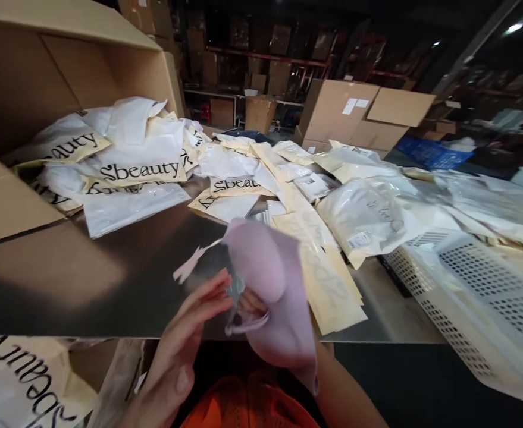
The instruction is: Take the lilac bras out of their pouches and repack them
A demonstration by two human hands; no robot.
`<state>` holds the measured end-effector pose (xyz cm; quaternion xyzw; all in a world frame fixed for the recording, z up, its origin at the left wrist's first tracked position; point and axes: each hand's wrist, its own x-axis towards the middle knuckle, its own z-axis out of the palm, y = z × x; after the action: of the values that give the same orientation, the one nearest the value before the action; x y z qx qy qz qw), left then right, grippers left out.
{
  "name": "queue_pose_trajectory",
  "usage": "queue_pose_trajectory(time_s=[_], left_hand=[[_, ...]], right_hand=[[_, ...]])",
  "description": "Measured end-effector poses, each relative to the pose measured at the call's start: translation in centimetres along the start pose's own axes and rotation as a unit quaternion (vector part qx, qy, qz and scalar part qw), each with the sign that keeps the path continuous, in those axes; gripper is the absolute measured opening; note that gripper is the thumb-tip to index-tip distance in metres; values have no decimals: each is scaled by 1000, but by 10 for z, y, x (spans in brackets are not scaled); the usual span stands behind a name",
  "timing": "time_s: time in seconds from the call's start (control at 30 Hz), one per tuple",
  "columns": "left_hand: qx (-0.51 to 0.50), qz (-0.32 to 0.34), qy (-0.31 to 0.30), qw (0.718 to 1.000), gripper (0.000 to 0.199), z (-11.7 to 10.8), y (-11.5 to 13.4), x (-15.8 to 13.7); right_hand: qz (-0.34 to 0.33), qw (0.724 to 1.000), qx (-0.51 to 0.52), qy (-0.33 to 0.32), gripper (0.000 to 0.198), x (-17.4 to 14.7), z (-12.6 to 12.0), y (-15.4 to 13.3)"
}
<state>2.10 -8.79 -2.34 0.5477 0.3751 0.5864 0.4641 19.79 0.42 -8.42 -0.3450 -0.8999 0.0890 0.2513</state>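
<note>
A lilac bra (261, 261) hangs in the air above the front edge of the dark table, its moulded cups facing me. My right hand (251, 302) grips it from behind; only some fingertips show past a strap, and the forearm comes up from the lower right. Off the bra's upper left dangles a small pink tag (190, 265) on a string. To the left, my left hand (194, 324) is open with fingers stretched toward the bra. Whether its fingertips touch the fabric I cannot tell.
Printed plastic mailing bags (140, 169) spill from a large carton (145, 71) at left. More filled bags (363, 214) lie across the table (154, 285). A white perforated basket (448, 339) stands at right. Cartons (339, 110) and a blue crate (435, 153) are behind.
</note>
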Motion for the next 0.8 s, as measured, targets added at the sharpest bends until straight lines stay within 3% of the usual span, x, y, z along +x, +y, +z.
queue_pose_trajectory(time_s=[0.07,0.1,0.13,0.17,0.23,0.27,0.3,0.33,0.43,0.57,0.67,0.73,0.8], left_hand=[[-23,18,35,999,54,8,-5,3],[-29,14,30,999,52,8,-11,3],[-31,6,14,999,52,5,-18,2],[-31,-3,-5,1000,53,0,-26,2],[-28,-19,-40,999,53,-11,-44,2],[-27,-27,-48,998,53,-16,-52,3],[-22,-39,-48,998,52,-19,-59,5],[-18,-54,-46,997,50,-20,-65,7],[-6,-91,-36,995,45,-13,-77,16],[34,-131,-42,990,39,12,-87,33],[129,-142,-86,978,36,37,-97,49],[224,-97,-133,961,33,57,-103,61],[342,17,-181,922,28,78,-110,74]], right_hand=[[76,988,97,98,63,-5,-12,9],[110,965,184,148,59,-8,-19,15],[126,925,295,204,53,-12,-27,23],[130,856,429,256,46,-16,-34,31],[113,656,676,317,38,-25,-49,48],[98,569,750,323,37,-29,-56,56],[91,518,789,319,35,-33,-62,63],[91,487,810,315,32,-38,-68,69],[72,450,824,337,27,-49,-83,76],[38,448,803,391,28,-65,-100,75],[40,448,773,448,28,-75,-113,75],[45,441,733,516,23,-83,-125,75],[74,400,674,617,16,-91,-138,71]])
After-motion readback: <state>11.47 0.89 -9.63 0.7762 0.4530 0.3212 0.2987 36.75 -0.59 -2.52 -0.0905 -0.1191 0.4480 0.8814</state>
